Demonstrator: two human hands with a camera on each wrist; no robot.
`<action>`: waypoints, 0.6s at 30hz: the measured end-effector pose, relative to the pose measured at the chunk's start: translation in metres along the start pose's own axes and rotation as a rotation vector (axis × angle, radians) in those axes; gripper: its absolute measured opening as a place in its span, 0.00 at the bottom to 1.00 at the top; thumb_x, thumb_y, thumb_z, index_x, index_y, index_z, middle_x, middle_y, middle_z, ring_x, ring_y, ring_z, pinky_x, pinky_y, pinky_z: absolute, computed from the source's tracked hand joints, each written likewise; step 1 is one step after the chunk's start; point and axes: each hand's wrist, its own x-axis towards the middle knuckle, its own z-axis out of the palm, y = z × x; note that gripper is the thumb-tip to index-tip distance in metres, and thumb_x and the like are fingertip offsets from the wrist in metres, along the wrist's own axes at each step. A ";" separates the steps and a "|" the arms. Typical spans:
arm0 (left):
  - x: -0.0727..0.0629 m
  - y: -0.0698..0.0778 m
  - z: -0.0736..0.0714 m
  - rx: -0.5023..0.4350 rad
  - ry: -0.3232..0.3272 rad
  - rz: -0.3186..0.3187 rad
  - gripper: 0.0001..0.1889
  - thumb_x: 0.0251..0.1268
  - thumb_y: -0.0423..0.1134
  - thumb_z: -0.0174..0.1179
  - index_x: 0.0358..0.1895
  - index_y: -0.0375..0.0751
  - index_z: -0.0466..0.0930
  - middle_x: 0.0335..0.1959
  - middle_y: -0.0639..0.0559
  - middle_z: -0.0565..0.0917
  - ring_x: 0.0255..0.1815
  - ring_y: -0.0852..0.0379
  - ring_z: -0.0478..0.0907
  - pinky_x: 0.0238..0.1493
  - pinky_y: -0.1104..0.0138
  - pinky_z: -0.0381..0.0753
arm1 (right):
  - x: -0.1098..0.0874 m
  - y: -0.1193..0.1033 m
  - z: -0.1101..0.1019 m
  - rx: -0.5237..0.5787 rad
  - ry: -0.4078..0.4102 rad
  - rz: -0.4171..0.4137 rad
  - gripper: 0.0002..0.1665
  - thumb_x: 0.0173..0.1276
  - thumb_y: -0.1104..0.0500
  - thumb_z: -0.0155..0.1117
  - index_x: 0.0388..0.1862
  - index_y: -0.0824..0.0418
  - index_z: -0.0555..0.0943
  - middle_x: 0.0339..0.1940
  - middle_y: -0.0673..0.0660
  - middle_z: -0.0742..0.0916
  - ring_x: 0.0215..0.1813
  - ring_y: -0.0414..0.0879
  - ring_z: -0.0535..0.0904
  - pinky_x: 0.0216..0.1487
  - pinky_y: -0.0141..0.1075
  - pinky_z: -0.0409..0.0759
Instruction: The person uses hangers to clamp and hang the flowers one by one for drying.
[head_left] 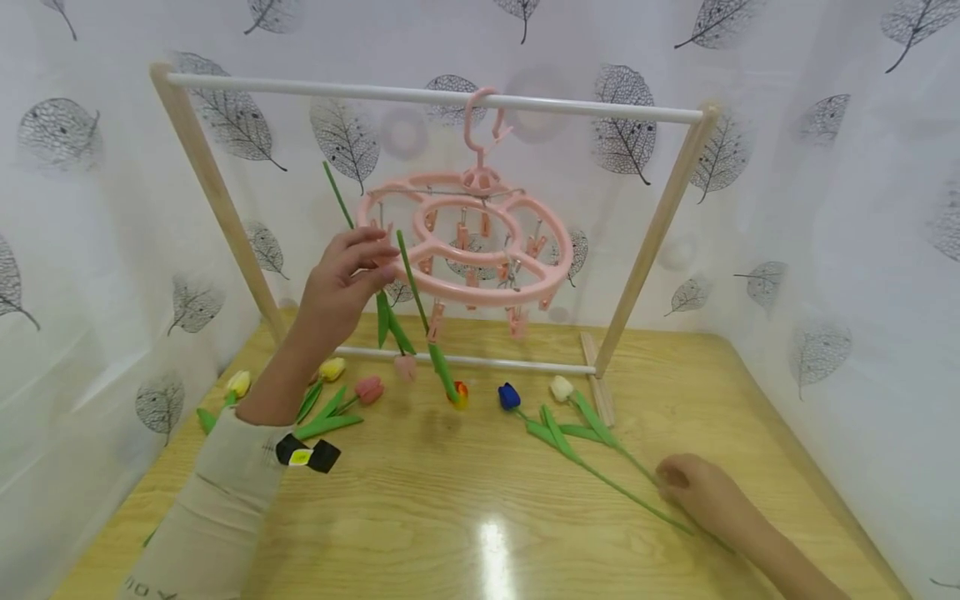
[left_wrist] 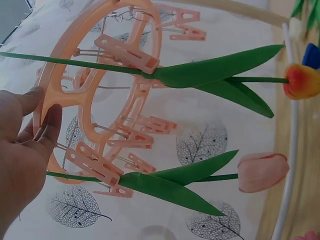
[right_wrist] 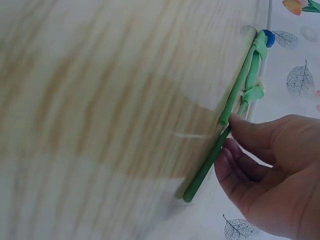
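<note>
My left hand (head_left: 339,287) grips the near left rim of a pink round clip hanger (head_left: 480,293), thumb and fingers on either side of it. Two artificial tulips dangle head-down from its pegs: a red-and-yellow tulip (left_wrist: 301,81) and a pale pink tulip (left_wrist: 262,172). Low over the table's right side, my right hand (head_left: 705,493) pinches the stem of a white tulip (head_left: 561,388) near its lower end. Beside that stem lies the blue tulip (head_left: 509,396), its stem end close to my fingers.
The hanger hooks over the white bar (head_left: 300,86) of a wooden-legged rack (head_left: 652,242). Left of it, a pink tulip (head_left: 369,389) and yellow tulips (head_left: 332,369) lie on the wooden table (head_left: 405,517), partly behind my left arm. Leaf-patterned sheeting (head_left: 795,208) surrounds the table.
</note>
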 end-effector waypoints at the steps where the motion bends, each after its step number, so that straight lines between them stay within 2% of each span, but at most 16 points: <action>1: 0.000 0.000 0.000 -0.008 0.002 -0.002 0.15 0.75 0.37 0.59 0.57 0.31 0.80 0.72 0.46 0.66 0.54 0.57 0.74 0.54 0.76 0.80 | -0.001 0.001 0.000 -0.005 0.001 0.000 0.15 0.63 0.64 0.71 0.47 0.68 0.83 0.46 0.63 0.88 0.50 0.61 0.85 0.52 0.54 0.84; 6: 0.001 -0.004 -0.003 -0.047 0.015 0.006 0.15 0.74 0.35 0.59 0.58 0.30 0.80 0.71 0.46 0.66 0.49 0.57 0.75 0.50 0.75 0.81 | -0.005 0.002 0.001 -0.019 0.009 -0.002 0.09 0.63 0.67 0.69 0.42 0.66 0.85 0.42 0.59 0.89 0.47 0.60 0.86 0.49 0.54 0.85; 12: 0.002 -0.004 -0.006 -0.046 0.015 -0.003 0.15 0.75 0.35 0.59 0.57 0.29 0.80 0.72 0.43 0.65 0.52 0.59 0.76 0.52 0.73 0.82 | -0.007 0.006 0.000 -0.025 0.041 0.027 0.06 0.66 0.66 0.67 0.41 0.62 0.85 0.42 0.58 0.89 0.48 0.60 0.86 0.50 0.55 0.84; 18: 0.003 -0.003 -0.008 0.004 0.014 -0.027 0.15 0.75 0.38 0.59 0.55 0.30 0.82 0.72 0.46 0.66 0.54 0.62 0.79 0.52 0.76 0.81 | -0.008 0.013 -0.007 -0.088 0.121 -0.003 0.08 0.64 0.69 0.66 0.42 0.65 0.85 0.43 0.63 0.89 0.49 0.65 0.85 0.50 0.58 0.83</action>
